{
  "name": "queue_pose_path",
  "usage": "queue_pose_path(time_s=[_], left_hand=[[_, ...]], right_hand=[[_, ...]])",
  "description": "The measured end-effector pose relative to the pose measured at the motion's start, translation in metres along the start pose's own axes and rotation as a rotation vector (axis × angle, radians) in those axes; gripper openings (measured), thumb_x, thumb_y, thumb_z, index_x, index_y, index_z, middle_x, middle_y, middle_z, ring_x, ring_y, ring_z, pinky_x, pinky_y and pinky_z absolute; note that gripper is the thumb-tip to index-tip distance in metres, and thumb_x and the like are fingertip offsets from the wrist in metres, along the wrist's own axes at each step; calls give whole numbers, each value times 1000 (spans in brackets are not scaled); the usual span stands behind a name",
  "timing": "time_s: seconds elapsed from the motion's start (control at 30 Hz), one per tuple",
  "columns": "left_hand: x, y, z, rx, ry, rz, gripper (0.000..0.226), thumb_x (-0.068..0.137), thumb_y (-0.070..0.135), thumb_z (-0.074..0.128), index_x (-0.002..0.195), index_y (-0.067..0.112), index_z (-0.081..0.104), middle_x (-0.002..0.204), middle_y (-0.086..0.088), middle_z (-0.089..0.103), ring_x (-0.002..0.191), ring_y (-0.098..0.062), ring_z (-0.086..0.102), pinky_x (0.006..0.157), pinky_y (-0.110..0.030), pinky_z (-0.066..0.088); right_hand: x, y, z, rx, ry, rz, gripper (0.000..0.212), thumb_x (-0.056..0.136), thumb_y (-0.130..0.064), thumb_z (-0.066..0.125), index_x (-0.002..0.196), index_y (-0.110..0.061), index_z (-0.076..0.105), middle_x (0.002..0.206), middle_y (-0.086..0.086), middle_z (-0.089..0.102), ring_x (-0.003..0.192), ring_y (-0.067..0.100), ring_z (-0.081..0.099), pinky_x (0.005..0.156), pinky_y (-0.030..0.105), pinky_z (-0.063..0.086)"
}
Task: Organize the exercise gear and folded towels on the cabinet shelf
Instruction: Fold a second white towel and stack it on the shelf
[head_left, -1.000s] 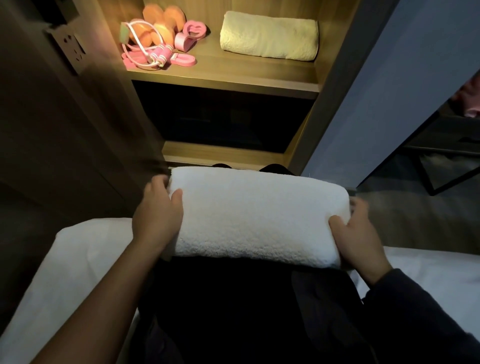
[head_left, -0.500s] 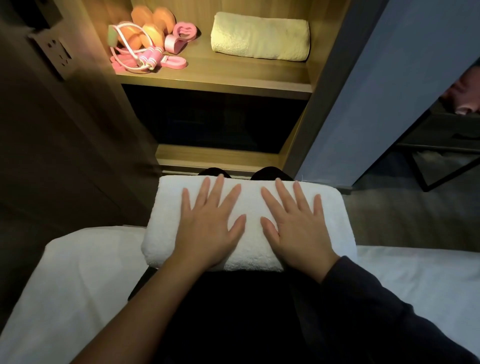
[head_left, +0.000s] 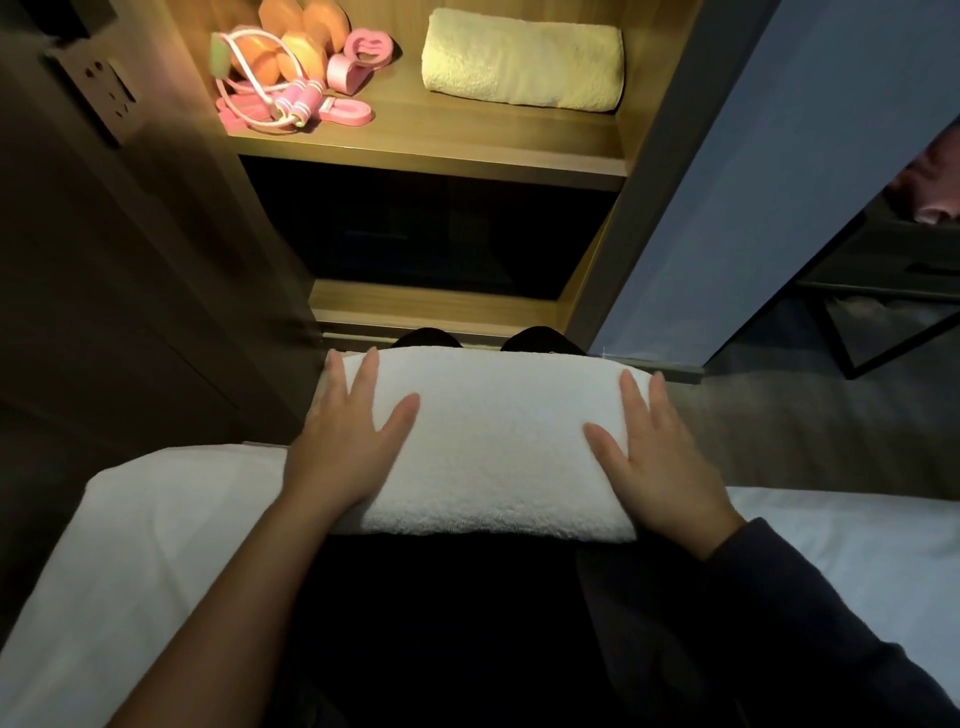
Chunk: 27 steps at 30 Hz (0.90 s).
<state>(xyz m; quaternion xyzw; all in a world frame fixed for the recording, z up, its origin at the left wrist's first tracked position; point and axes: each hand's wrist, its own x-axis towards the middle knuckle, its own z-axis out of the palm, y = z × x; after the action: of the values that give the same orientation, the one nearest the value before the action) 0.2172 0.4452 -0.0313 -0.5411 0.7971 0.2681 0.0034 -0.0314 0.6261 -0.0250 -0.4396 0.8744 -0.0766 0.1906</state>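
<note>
A folded white towel (head_left: 498, 441) lies across my lap. My left hand (head_left: 348, 441) presses flat on its left end, fingers straight. My right hand (head_left: 660, 457) lies flat on its right end, fingers straight too. On the lit cabinet shelf (head_left: 467, 150) ahead, a folded cream towel (head_left: 524, 60) lies at the right. At the shelf's left sit orange dumbbells (head_left: 301, 47), a pink skipping rope with white cord (head_left: 291, 101) and pink grip rings (head_left: 358, 57), bunched together.
A dark lower compartment (head_left: 436, 239) opens under the shelf. A grey-blue wall panel (head_left: 753, 182) stands to the right. White bedding (head_left: 156, 545) lies under me on both sides. A wall socket (head_left: 104, 93) is at the upper left.
Both hands have slid apart from the middle of the white towel to its two ends, staying flat on it. A second ago they held the towel's ends.
</note>
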Motion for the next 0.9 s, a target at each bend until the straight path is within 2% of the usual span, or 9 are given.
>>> queue_pose_path(time_s=[0.07,0.13,0.2,0.27,0.37,0.43,0.67,0.8,0.9], left_hand=[[7,-13,-11,-139,-76,-69,83,82,81,24,151,45,-4,164,-2,4,142,-38,29,105,-56,34],[12,-24,-22,-435,-170,-207,93,80,78,42,154,36,5,156,-11,30,134,-37,40,108,-54,34],[9,-34,-28,-693,-263,-357,102,67,78,51,149,22,31,142,-9,49,122,-29,50,107,-48,36],[2,-44,-32,-822,-364,-436,92,56,78,60,131,26,49,123,-5,61,110,-26,57,101,-45,41],[-3,-56,-32,-934,-450,-448,97,32,80,78,115,31,60,109,-6,71,107,-30,63,90,-46,50],[-2,-57,-31,-997,-451,-436,80,45,73,77,112,33,62,110,-7,72,106,-29,64,86,-43,51],[25,-40,-35,-1174,-289,-376,28,88,37,60,105,16,67,96,-5,76,82,-18,73,74,-36,49],[72,-19,-51,-1166,-202,-337,25,97,34,54,101,13,67,89,-4,77,75,-16,74,71,-35,49],[122,2,-69,-1128,-189,-286,26,99,35,50,106,14,65,109,-9,72,92,-22,70,79,-38,50]], right_hand=[[3,10,-10,207,-61,48,86,85,-77,19,154,-33,-7,162,-4,8,141,24,31,102,40,37],[5,18,-17,514,-76,101,70,95,-60,35,154,-29,13,146,-6,38,120,15,48,92,29,36],[4,27,-22,740,-108,198,46,96,-54,43,135,-28,45,129,-5,59,101,6,58,79,22,43],[-1,34,-28,829,-220,317,43,89,-62,48,111,-28,60,101,-10,71,89,3,64,68,20,45],[-3,50,-30,1014,-392,399,48,82,-65,55,111,-28,66,103,-7,75,97,13,71,79,30,52],[0,53,-30,1117,-435,364,49,83,-57,59,118,-23,65,112,-1,73,102,16,70,81,31,51],[34,43,-38,1244,-301,293,44,80,-45,64,111,-14,69,107,6,74,96,19,72,67,26,57],[85,32,-54,1288,-194,264,29,95,-35,57,109,-12,68,103,4,76,92,17,73,61,22,57],[138,25,-69,1269,-126,237,27,97,-33,56,112,-13,66,106,1,75,96,17,72,68,25,57]])
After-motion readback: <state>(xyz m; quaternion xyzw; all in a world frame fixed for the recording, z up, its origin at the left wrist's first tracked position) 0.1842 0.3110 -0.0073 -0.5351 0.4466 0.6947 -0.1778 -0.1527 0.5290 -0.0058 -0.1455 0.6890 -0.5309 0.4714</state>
